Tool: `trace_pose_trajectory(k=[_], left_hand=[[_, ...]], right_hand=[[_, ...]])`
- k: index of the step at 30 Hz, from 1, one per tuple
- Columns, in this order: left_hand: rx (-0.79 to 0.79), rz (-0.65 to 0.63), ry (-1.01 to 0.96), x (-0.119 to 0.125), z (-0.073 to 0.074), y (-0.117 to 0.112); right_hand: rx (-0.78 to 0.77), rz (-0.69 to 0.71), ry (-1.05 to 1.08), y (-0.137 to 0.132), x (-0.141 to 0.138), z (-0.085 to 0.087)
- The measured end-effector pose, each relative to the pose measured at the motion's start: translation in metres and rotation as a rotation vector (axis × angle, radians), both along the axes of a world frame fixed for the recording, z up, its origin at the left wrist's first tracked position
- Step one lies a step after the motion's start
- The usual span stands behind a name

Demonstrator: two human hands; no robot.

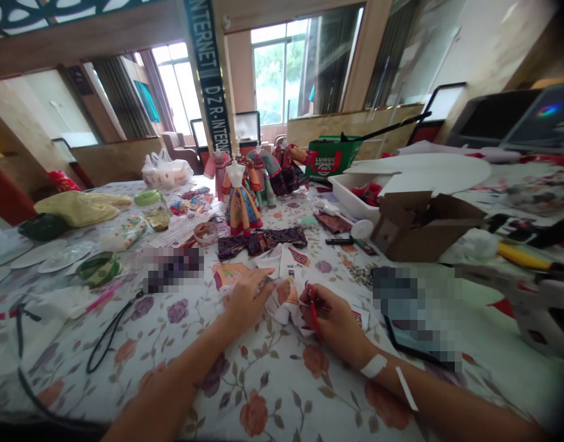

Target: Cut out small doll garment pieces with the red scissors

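My right hand (337,322) is closed around a pair of scissors with red handles (313,310); the blades are mostly hidden. My left hand (247,301) pinches the left edge of a white printed piece (296,261), cloth or paper, crumpled on the table between my hands. A peach-coloured print shows on it near the scissors. Beyond the left fingertips lies an orange and pink patterned piece (231,274). A dark patterned cloth strip (263,241) stretches just behind. Two white strips (407,388) are stuck on my right forearm.
Small dress forms in colourful robes (241,199) stand ahead. At right are an open cardboard box (410,227), a white bin (343,193), a phone (417,344) and a sewing machine (539,307). Tape rolls (97,270) and a jar (153,212) sit at left on the flowered tablecloth (180,344).
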State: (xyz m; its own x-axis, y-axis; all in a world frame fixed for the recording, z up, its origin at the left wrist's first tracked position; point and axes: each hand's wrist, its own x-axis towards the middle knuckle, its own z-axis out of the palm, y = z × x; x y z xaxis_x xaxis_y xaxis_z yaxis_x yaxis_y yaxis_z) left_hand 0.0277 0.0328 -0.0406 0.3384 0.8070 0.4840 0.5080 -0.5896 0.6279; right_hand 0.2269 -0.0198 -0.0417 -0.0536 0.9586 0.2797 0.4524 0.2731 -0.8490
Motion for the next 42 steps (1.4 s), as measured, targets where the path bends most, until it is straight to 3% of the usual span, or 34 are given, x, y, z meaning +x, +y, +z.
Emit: trace_pose_trajectory(k=[6, 11, 19, 24, 28, 33, 38, 40, 42], left_hand=[[-0.146, -0.064, 0.074, 0.003, -0.008, 0.005], [-0.146, -0.070, 0.028, 0.004, -0.006, 0.006], [-0.087, 0.128, -0.186, -0.003, -0.004, 0.008], [-0.047, 0.109, -0.046, -0.006, 0.001, 0.007], [0.065, 0.218, 0.183, -0.020, 0.014, 0.000], [-0.139, -0.023, 0.359, -0.035, 0.016, -0.003], [-0.058, -0.069, 0.047, -0.022, 0.022, -0.013], [-0.180, -0.257, -0.095, -0.010, 0.023, -0.023], [-0.312, -0.528, -0.053, 0.000, 0.022, -0.034]], right_hand=[[0.072, 0.006, -0.064, -0.004, -0.002, 0.002], [0.054, 0.020, -0.099, -0.004, -0.004, -0.001], [0.039, 0.003, -0.183, -0.001, 0.000, -0.002], [0.054, 0.027, -0.209, -0.004, -0.003, -0.001], [0.015, 0.020, -0.138, -0.005, -0.003, 0.001], [-0.064, -0.058, 0.123, 0.002, 0.002, 0.004], [-0.065, -0.159, 0.353, 0.007, 0.003, 0.006], [-0.058, -0.186, 0.403, 0.009, 0.003, 0.006], [-0.060, -0.205, 0.435, 0.010, 0.003, 0.007]])
